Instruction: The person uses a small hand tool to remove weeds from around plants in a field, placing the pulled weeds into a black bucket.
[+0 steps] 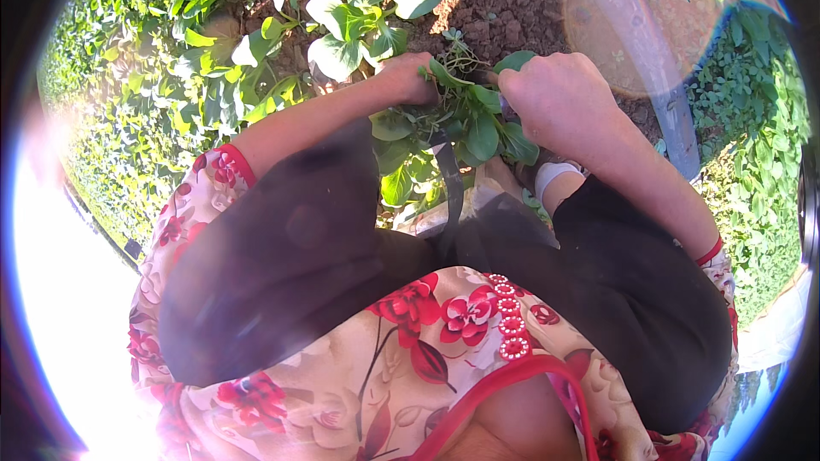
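My left hand is closed at the edge of a tangle of thin green stems, its fingertips in shade. Across from it, my right hand makes a fist with the back of the hand turned up. A short dark piece shows beside that fist; what the fist holds is hidden. Between and below both hands are broad-leaved green plants. Just beyond my left hand stands a leafy plant with pale, sunlit round leaves.
Reddish-brown clumpy soil lies ahead. Dense low greenery covers the left, with more plants on the right. A pale grey strip runs along the right side. My knees in dark trousers and a light shoe are close below the hands.
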The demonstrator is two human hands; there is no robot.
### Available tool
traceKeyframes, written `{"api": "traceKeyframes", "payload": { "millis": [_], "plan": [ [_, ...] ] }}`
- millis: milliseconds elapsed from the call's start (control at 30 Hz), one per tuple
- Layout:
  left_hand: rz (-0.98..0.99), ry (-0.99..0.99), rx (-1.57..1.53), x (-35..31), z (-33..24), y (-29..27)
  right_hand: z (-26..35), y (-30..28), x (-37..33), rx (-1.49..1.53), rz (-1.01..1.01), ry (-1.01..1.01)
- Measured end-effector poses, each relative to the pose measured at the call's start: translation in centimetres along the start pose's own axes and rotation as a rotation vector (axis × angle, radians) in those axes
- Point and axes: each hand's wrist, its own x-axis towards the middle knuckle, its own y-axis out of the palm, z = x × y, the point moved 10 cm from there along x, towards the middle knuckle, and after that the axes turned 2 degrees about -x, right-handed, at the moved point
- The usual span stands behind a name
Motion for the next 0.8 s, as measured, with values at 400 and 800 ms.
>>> {"api": "traceKeyframes", "payload": {
  "millis": [400, 800],
  "plan": [
    [-0.105, 0.118, -0.149, 2.2, 1.6, 1.1, -1.8, -0.6, 1.1, 0.095, 0.076, 0.044],
    [-0.041, 0.136, -0.177, 2.6, 2.2, 1.5, 2.1, -1.1, 3.3, 0.013, 0.040, -0.120]
  ]
}}
